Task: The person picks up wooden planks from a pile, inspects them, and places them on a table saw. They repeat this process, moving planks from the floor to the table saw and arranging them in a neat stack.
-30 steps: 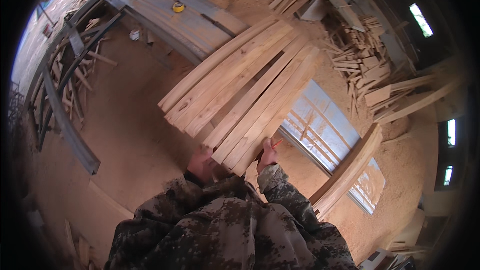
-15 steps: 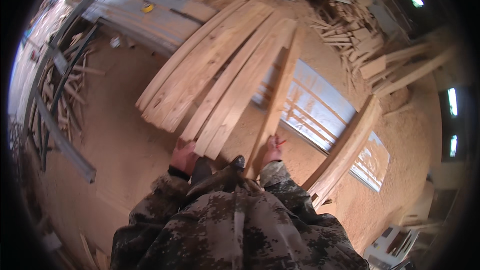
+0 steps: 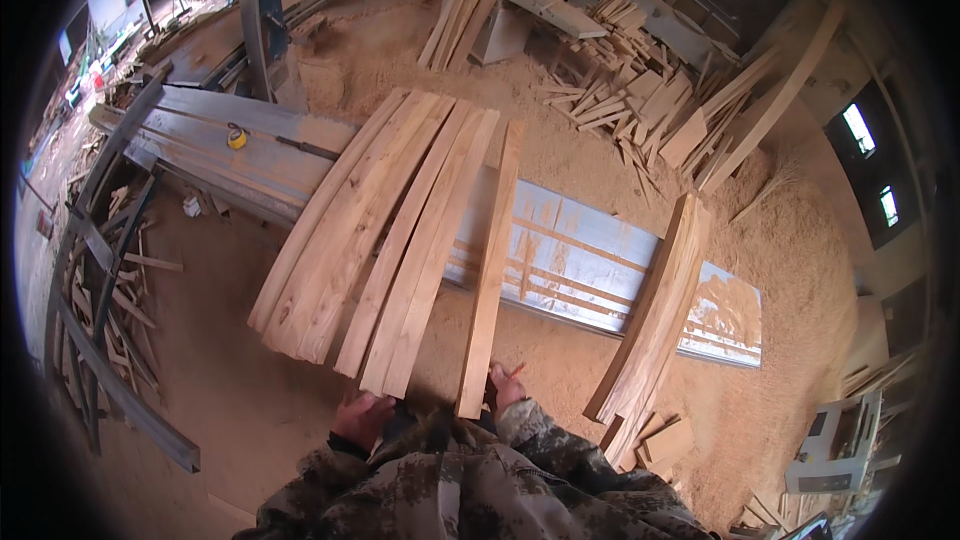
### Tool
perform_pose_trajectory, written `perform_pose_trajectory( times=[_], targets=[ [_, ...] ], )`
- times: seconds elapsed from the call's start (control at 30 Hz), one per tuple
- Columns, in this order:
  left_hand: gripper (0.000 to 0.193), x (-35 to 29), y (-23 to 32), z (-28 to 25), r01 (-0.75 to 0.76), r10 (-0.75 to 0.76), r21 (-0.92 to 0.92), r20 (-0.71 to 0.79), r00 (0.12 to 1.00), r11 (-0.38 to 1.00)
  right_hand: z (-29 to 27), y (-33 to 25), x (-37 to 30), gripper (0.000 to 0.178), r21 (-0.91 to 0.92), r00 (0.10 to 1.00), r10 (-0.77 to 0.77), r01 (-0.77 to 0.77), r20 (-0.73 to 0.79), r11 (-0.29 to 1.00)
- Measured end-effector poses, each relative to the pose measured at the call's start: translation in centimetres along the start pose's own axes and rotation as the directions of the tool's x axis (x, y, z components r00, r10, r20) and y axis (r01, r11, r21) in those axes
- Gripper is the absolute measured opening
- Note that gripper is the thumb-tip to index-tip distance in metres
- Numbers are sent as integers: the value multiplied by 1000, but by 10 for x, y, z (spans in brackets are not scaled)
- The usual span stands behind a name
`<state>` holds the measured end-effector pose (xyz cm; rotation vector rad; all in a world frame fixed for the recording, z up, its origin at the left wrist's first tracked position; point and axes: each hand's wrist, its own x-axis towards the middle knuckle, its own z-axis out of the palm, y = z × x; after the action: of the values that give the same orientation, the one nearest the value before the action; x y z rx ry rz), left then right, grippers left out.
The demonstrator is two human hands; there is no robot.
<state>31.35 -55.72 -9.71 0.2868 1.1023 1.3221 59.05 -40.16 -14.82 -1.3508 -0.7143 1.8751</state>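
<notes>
My left hand (image 3: 362,420) is at the near end of a pale plank (image 3: 425,275), its fingers curled against the board end and partly hidden. Other long planks (image 3: 345,240) lie fanned out to the left of that one. A narrow board (image 3: 490,285) lies by itself to the right, with a gap between it and the group. Beside its near end is my right hand (image 3: 507,386), closed with a thin red pencil (image 3: 518,370) sticking out of the fingers. Whether this hand also touches the narrow board is hard to tell.
The planks rest across a long metal table (image 3: 575,240) dusted with sawdust. Further right lies a thick stack of boards (image 3: 655,310). A yellow tape measure (image 3: 237,137) sits at the table's left. Offcuts (image 3: 630,90) are heaped at the back; a metal frame (image 3: 130,370) stands left.
The view has shifted, showing more of the far background. The narrow board's far end has swung away from the neighbouring plank, widening the gap. Both hands remain by the near board ends.
</notes>
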Motion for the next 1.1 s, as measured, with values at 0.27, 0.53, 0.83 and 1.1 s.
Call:
perform_pose_trajectory(
  times=[0.27, 0.53, 0.83, 1.1],
  targets=[
    [45, -5, -10, 35, 518, -487, -71, 249, 837, 853, 12, -24, -30, 49, 304, 889, 245, -374, 387, 876],
    [60, 11, 0, 97, 207, -292, 279, 308, 906, 938, 26, -5, -26, 40, -155, 975, -35, 70, 218, 985],
    [35, 22, -24, 83, 311, -315, 50, 117, 942, 949, 32, -2, -22, 48, -218, 961, -60, 122, 270, 968],
    [30, 15, -18, 81, 276, -284, 84, 101, 953, 957, 27, -31, -12, 40, -189, 955, 116, -66, 271, 980]
  ],
)
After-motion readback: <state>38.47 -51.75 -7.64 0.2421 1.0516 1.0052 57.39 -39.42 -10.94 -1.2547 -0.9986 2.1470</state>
